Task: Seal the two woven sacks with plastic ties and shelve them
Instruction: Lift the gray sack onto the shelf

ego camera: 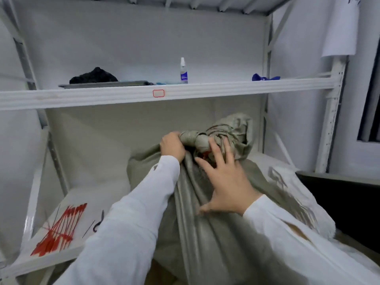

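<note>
Currently the grey woven sack (205, 243) stands at the front edge of the lower shelf (67, 200), right of middle, top leaning in. The left hand (172, 148) grips its twisted neck (193, 138); the right hand (228, 186) lies on the cloth, fingers (216, 153) spread wide, holding nothing. Judgement: soft, slack cloth and a bulky, probably heavy load, so lift by the neck near the red tie (206, 155), supporting the body.
</note>
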Tool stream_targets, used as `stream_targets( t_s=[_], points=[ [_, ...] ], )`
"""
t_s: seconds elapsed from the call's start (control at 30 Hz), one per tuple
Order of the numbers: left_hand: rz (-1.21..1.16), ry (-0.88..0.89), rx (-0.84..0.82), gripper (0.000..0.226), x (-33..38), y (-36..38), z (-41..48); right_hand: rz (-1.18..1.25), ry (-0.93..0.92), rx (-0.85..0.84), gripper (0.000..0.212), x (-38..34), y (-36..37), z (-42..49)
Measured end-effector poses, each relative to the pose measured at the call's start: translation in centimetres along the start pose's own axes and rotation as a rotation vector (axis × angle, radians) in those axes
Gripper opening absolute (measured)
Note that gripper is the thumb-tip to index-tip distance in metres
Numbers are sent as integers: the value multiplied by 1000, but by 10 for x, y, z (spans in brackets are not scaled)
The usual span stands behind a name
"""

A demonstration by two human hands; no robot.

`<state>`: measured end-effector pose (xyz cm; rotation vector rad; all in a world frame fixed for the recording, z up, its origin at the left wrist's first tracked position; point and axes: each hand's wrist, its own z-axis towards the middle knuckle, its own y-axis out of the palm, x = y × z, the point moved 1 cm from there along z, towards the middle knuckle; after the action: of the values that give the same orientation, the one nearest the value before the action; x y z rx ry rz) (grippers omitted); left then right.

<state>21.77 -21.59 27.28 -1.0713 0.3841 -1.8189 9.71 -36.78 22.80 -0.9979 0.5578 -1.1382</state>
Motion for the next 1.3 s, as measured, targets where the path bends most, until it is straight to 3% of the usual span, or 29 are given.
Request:
stream_targets(
  t_s=[0.1,0.2,0.43,0.63,0.87,1.0,1.1,1.2,1.3],
  points=[
    [87,-7,-84,27,-31,47,-14,-19,23,-242,140,-7,55,-16],
    [169,71,-118,27,-45,75,-16,-29,53,-377,139,-10,104,-28],
    [215,98,-245,41,-72,89,-8,-23,129,-315,107,-16,153,-11],
    [72,18,-430,81,-93,94,-34,-98,155,-263,100,-14,172,5],
    [140,138,-390,105,-84,89,-88,2,189,-180,103,-9,184,-12],
    [359,275,-618,112,-88,86,-128,31,205,-133,101,-12,187,-16],
    [547,312,-795,129,-96,91,-144,37,199,-93,102,-14,192,-19],
    [666,289,-754,141,-92,102,-149,59,193,-76,92,-15,192,-24],
    [734,261,-654,134,-86,112,-150,161,149,-83,88,-10,184,-26]
  ],
)
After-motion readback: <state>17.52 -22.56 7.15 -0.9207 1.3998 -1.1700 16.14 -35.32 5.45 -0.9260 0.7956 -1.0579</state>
